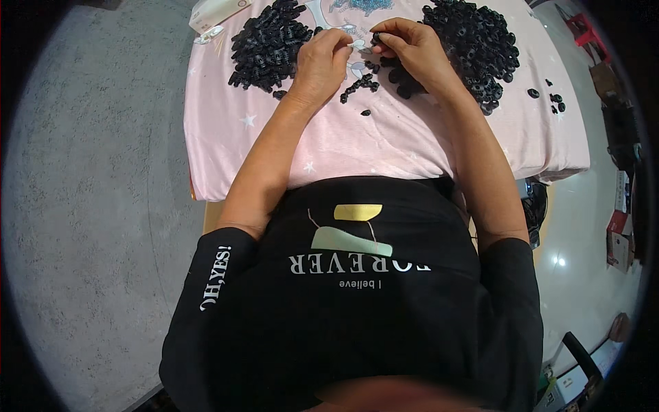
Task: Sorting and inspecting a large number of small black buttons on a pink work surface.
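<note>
My left hand [321,67] is closed in a pinch over the middle of the pink cloth [240,147]. A pale spot shows at its fingertips, and I cannot tell whether it is a held piece or the cloth's print. Close by on the right, my right hand [417,56] pinches a small black plastic part [376,38] between thumb and forefinger. A heap of black plastic pieces [269,47] lies beside the left hand. Another heap, of rounder black parts [484,51], spreads beyond the right hand. Several loose black bits [360,87] lie below the fingertips.
Clear bluish small pieces [364,5] lie at the far edge. A white box [216,14] stands at the far left corner. A few black pieces [557,104] are scattered at the right. Boxes [619,237] and a red stool [587,36] stand on the floor to the right.
</note>
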Tool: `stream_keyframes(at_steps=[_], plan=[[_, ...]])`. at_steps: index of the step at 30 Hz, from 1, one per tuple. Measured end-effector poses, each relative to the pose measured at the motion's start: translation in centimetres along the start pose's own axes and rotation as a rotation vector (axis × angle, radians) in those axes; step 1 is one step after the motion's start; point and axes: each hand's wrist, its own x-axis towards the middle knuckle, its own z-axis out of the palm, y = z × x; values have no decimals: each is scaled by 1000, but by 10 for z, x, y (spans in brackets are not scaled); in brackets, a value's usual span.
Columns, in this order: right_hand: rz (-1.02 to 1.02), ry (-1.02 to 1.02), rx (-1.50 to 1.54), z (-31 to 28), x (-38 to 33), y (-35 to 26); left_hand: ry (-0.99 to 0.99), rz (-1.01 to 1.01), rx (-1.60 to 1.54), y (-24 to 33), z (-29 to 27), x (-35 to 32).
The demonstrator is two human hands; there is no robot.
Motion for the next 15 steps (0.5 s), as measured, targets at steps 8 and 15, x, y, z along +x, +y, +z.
stream_keyframes(at_steps=[8, 15], plan=[[-27, -1, -28, -1, 1, 5, -20, 95, -15, 5, 0, -1], [-46, -22, -81, -1, 1, 4, 27, 49, -65, 7, 2, 0]])
